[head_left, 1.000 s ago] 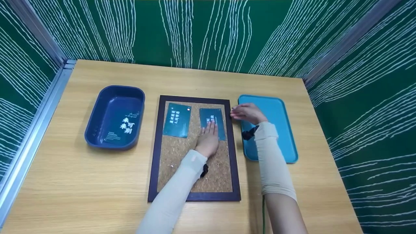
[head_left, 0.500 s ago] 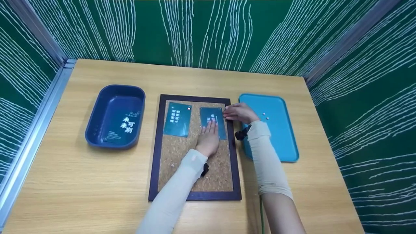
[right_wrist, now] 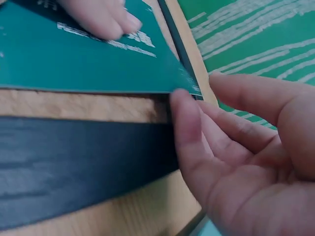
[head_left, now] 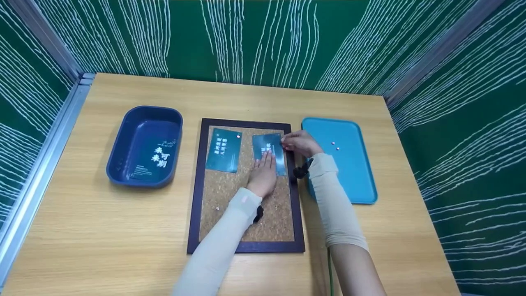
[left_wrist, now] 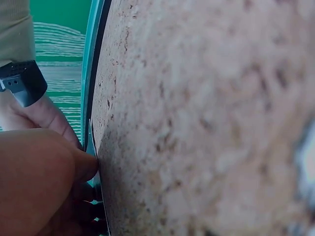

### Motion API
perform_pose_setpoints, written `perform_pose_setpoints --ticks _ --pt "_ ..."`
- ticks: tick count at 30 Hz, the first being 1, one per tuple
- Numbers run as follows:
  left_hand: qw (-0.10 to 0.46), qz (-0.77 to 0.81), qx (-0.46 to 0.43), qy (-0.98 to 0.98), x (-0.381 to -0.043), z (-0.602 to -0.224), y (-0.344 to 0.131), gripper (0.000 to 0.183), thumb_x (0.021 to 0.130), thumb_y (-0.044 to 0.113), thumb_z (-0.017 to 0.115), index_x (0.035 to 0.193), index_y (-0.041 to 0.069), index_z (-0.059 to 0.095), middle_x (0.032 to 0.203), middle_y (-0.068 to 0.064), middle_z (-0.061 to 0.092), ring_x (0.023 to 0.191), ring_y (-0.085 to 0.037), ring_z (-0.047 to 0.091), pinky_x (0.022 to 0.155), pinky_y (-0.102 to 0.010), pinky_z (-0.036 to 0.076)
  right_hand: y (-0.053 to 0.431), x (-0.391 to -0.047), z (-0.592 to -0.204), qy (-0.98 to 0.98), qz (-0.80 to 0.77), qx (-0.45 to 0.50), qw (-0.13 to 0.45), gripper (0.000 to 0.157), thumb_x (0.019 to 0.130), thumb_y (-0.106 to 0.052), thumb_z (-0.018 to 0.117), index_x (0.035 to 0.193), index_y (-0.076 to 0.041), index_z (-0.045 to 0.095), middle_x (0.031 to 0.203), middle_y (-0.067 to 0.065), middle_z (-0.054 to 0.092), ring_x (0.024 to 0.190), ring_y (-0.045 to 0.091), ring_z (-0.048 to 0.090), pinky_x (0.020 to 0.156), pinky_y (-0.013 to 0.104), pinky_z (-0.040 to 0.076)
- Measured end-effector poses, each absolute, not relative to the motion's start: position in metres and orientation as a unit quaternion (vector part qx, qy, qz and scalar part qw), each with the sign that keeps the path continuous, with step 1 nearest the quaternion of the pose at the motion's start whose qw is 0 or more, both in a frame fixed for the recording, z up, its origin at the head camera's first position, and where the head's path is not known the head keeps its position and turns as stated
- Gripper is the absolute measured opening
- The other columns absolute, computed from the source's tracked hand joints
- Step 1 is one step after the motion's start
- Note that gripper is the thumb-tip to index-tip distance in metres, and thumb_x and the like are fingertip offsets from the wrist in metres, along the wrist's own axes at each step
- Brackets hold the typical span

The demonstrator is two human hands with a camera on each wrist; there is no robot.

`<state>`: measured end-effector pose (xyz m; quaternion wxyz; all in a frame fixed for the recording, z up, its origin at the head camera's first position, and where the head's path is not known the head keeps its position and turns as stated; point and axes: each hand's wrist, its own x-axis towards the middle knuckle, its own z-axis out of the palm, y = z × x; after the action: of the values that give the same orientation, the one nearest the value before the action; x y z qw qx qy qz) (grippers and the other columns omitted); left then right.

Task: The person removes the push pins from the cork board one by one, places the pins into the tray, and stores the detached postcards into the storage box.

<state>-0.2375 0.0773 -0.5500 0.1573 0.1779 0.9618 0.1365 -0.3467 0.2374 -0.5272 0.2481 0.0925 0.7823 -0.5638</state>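
On a dark-framed corkboard point(head_left: 218, 193) lies a green card point(head_left: 258, 143) with white writing, at the upper right. My left hand point(head_left: 263, 179) rests on its lower part with straight fingers. At the card's top right corner, my right hand point(head_left: 301, 142) pinches the edge between its fingertips. From the right wrist view, one finger of the right hand point(right_wrist: 236, 162) overlaps the corner of the card point(right_wrist: 88, 69), whose near edge stands slightly off the cork. A second green card point(head_left: 224, 150) sits at the upper left, with a small pale pin point(head_left: 238, 136) at its top right corner.
A turquoise tray point(head_left: 349, 176) right of the board holds two small pale pins point(head_left: 335, 146), partly under my right arm. To the left stands a deep blue bin point(head_left: 113, 164) with another green card point(head_left: 154, 158) inside. Green walls with white lines enclose the table.
My right hand has moved left from the tray's edge over the board's frame to the card's corner, uncovering the pins in the tray. The left hand has stayed in place.
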Motion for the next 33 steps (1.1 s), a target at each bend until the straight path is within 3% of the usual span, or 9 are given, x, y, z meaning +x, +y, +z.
perform_pose_setpoints --ticks 7,15,23,27,30,33 --pt "0.165 0.125 0.178 0.962 -0.239 -0.55 0.079 0.054 0.103 0.009 0.03 0.154 0.003 0.012 0.162 -0.012 0.003 0.15 -0.025 0.003 0.122 -0.042 0.012 0.223 -0.349 -0.529 0.842 -0.48 0.117 0.217 0.025 0.088 -0.011 0.069 0.109 0.003 0.066 0.078 0.0 0.064 0.066 0.008 0.063 0.069 0.024 0.058" --pt "0.167 0.137 0.182 0.959 -0.24 -0.549 0.077 0.054 0.103 0.009 0.032 0.154 0.004 0.014 0.163 -0.012 0.003 0.15 -0.027 0.002 0.122 -0.044 0.011 0.22 -0.349 -0.532 0.856 -0.461 0.116 0.203 0.02 0.088 -0.011 0.069 0.103 0.003 0.068 0.084 0.005 0.065 0.064 0.008 0.065 0.067 0.027 0.06" --pt "0.17 0.225 0.184 0.942 -0.241 -0.538 0.063 0.054 0.104 0.024 0.035 0.154 0.008 0.02 0.163 -0.013 0.006 0.15 -0.03 0.006 0.121 -0.051 0.012 0.221 -0.345 -0.532 0.853 -0.471 0.099 0.201 0.019 0.089 -0.008 0.067 0.104 0.004 0.067 0.092 0.006 0.065 0.072 0.011 0.065 0.072 0.03 0.06" --pt "0.14 0.267 0.165 0.939 -0.242 -0.516 0.04 0.055 0.103 0.028 0.039 0.153 0.008 0.025 0.16 -0.015 0.017 0.148 -0.034 0.017 0.119 -0.052 0.019 0.223 -0.344 -0.533 0.848 -0.483 0.098 0.193 0.014 0.088 -0.006 0.066 0.099 0.004 0.066 0.085 0.002 0.066 0.07 0.011 0.065 0.069 0.029 0.059" --pt "0.103 0.339 0.148 0.924 -0.24 -0.494 0.006 0.053 0.102 0.027 0.043 0.148 0.003 0.033 0.149 -0.021 0.039 0.131 -0.035 0.047 0.106 -0.05 0.042 0.223 -0.344 -0.534 0.85 -0.481 0.099 0.19 0.009 0.088 -0.007 0.067 0.092 0.001 0.066 0.081 0.002 0.064 0.069 0.011 0.065 0.067 0.028 0.059" --pt "0.065 0.41 0.112 0.903 -0.233 -0.472 -0.044 0.051 0.102 0.025 0.045 0.147 0.003 0.035 0.138 -0.02 0.051 0.114 -0.033 0.058 0.095 -0.045 0.05 0.221 -0.345 -0.537 0.855 -0.473 0.097 0.187 0.009 0.089 -0.01 0.068 0.087 -0.002 0.064 0.083 0.004 0.064 0.07 0.011 0.065 0.067 0.028 0.059"
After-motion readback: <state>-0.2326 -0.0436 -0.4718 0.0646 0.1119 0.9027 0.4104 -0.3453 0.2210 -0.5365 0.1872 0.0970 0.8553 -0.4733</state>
